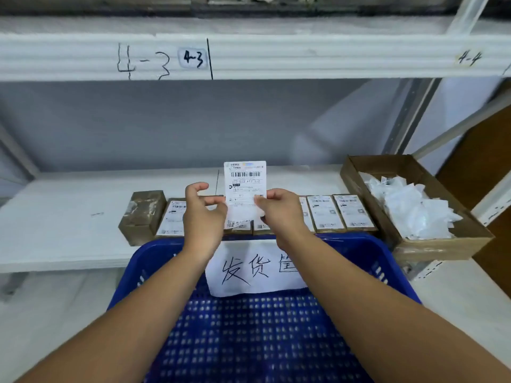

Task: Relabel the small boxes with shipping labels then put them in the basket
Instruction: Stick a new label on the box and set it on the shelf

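Observation:
My right hand (279, 214) pinches a white shipping label (245, 186) by its lower right corner and holds it upright above the shelf. My left hand (203, 214) is at the label's lower left edge, with thumb and fingers curled toward it; contact is unclear. Behind the hands, a row of small brown boxes (340, 212) with labels on top lies along the shelf front. One bare taped box (143, 214) sits at the row's left end. The blue basket (387, 261) stands below, in front of the shelf.
A white paper sign (254, 268) with handwritten characters hangs on the basket's far rim. An open cardboard tray (414, 172) filled with crumpled white backing papers sits at the right on the shelf. An upper shelf beam (249, 56) marked 4-3 runs overhead.

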`<state>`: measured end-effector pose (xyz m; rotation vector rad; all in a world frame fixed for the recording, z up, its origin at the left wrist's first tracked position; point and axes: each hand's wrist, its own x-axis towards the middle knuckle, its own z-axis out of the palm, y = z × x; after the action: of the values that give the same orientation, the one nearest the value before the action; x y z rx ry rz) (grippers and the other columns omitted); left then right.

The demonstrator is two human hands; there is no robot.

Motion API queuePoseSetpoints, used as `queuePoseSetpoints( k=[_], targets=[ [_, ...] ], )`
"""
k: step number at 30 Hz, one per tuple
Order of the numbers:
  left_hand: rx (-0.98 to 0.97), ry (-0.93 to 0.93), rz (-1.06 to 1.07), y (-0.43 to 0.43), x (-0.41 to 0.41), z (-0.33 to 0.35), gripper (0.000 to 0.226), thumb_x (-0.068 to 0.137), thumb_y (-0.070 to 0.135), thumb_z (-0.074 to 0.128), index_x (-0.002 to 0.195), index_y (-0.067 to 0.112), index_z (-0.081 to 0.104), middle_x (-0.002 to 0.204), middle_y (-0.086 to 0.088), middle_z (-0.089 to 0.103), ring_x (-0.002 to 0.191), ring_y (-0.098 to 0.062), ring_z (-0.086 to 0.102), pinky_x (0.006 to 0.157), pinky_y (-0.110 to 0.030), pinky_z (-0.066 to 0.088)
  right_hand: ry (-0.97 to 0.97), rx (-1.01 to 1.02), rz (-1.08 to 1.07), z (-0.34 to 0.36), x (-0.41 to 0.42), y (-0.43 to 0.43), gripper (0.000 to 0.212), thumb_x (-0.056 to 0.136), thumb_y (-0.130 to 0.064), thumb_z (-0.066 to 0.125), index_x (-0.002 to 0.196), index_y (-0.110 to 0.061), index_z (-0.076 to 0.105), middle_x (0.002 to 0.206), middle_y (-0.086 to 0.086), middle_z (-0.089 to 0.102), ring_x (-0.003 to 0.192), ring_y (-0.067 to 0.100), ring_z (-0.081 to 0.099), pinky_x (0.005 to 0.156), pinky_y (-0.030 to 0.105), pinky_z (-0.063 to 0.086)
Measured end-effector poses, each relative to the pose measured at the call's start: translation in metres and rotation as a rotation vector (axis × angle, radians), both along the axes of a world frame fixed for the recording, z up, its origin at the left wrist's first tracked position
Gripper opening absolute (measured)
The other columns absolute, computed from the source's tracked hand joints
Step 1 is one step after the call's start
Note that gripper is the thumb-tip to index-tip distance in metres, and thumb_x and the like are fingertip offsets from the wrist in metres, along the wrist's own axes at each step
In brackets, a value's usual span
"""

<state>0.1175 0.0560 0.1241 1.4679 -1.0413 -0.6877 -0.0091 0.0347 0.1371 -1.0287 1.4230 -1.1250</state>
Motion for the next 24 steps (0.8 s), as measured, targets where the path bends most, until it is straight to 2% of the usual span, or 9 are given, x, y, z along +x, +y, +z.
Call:
queuePoseSetpoints(
  k=[3, 6, 8, 11, 13, 16, 18, 21, 24],
  targets=[
    [0.065, -0.205, -0.023, -0.021, 0.027, -0.007, 0.037, 0.091, 0.009, 0.054, 0.121, 0.022, 0.038, 0.105, 0.003, 0.063, 0.076, -0.017, 0.061, 0.057, -0.028, 0.045, 0.074, -0.006, -0.048, -0.008, 0.024, -0.007, 0.028, 0.090, -0.012, 0.064, 0.064, -0.018, 0.054, 0.080, 0.005, 0.069, 0.075, 0.024, 0.062, 0.069, 0.034, 0.050],
    [0.127, -0.516, -0.010, -0.041, 0.058, -0.021, 0.033, 0.092, 0.014, 0.051, 0.124, 0.018, 0.042, 0.114, -0.005, 0.061, 0.081, -0.029, 0.063, 0.069, -0.039, 0.053, 0.089, -0.010, -0.182, -0.016, 0.038, -0.016, 0.026, 0.093, -0.016, 0.058, 0.067, -0.019, 0.051, 0.074, 0.000, 0.062, 0.080, 0.026, 0.062, 0.075, 0.037, 0.051],
    [0.199, -0.747, 0.036, -0.049, 0.083, -0.032, 0.029, 0.093, 0.015, 0.049, 0.122, 0.015, 0.050, 0.120, -0.011, 0.057, 0.090, -0.032, 0.061, 0.075, -0.041, 0.051, 0.102, -0.010, -0.182, -0.021, 0.041, -0.023, 0.025, 0.093, -0.016, 0.057, 0.068, -0.019, 0.053, 0.078, -0.001, 0.065, 0.082, 0.024, 0.063, 0.077, 0.034, 0.051],
    [0.374, -0.930, 0.117, -0.056, 0.117, -0.043, 0.036, 0.093, 0.027, 0.055, 0.126, 0.014, 0.053, 0.132, -0.016, 0.045, 0.113, -0.035, 0.049, 0.080, -0.041, 0.046, 0.140, 0.004, -0.054, -0.031, 0.047, -0.031, 0.026, 0.091, -0.016, 0.058, 0.066, -0.019, 0.056, 0.087, 0.002, 0.072, 0.087, 0.025, 0.066, 0.078, 0.034, 0.050],
    [0.506, -0.937, 0.177, -0.066, 0.139, -0.052, 0.057, 0.088, 0.039, 0.061, 0.135, 0.011, 0.042, 0.138, -0.021, 0.038, 0.124, -0.038, 0.038, 0.091, -0.047, 0.043, 0.128, 0.011, -0.006, -0.038, 0.053, -0.034, 0.025, 0.091, -0.015, 0.057, 0.067, -0.020, 0.060, 0.089, 0.001, 0.073, 0.085, 0.023, 0.066, 0.075, 0.035, 0.049],
    [0.662, -0.820, 0.211, -0.079, 0.168, -0.063, 0.082, 0.082, 0.054, 0.063, 0.142, 0.011, 0.029, 0.145, -0.023, 0.028, 0.134, -0.039, 0.026, 0.104, -0.049, 0.032, 0.027, 0.038, 0.009, -0.047, 0.060, -0.040, 0.022, 0.094, -0.011, 0.056, 0.074, -0.019, 0.063, 0.092, 0.000, 0.072, 0.081, 0.018, 0.064, 0.069, 0.029, 0.048],
    [0.722, -0.738, 0.222, -0.087, 0.181, -0.070, 0.081, 0.081, 0.053, 0.064, 0.141, 0.011, 0.031, 0.140, -0.023, 0.033, 0.131, -0.039, 0.030, 0.103, -0.047, 0.033, -0.049, 0.078, 0.010, -0.052, 0.064, -0.044, 0.025, 0.094, -0.009, 0.056, 0.072, -0.017, 0.060, 0.091, 0.002, 0.071, 0.083, 0.020, 0.064, 0.073, 0.032, 0.051],
    [0.753, -0.711, 0.228, -0.094, 0.189, -0.080, 0.082, 0.080, 0.052, 0.066, 0.140, 0.011, 0.029, 0.134, -0.024, 0.039, 0.125, -0.040, 0.037, 0.100, -0.047, 0.037, -0.055, 0.113, 0.027, -0.059, 0.068, -0.049, 0.023, 0.093, -0.009, 0.057, 0.072, -0.016, 0.061, 0.094, 0.008, 0.072, 0.088, 0.026, 0.065, 0.080, 0.040, 0.051],
    [0.740, -0.637, 0.229, -0.097, 0.191, -0.091, 0.079, 0.082, 0.042, 0.067, 0.140, 0.008, 0.026, 0.133, -0.026, 0.038, 0.124, -0.042, 0.036, 0.097, -0.049, 0.038, -0.048, 0.121, 0.033, -0.061, 0.070, -0.050, 0.019, 0.092, -0.010, 0.056, 0.074, -0.013, 0.061, 0.093, 0.012, 0.071, 0.083, 0.025, 0.061, 0.074, 0.037, 0.046]
  ],
)
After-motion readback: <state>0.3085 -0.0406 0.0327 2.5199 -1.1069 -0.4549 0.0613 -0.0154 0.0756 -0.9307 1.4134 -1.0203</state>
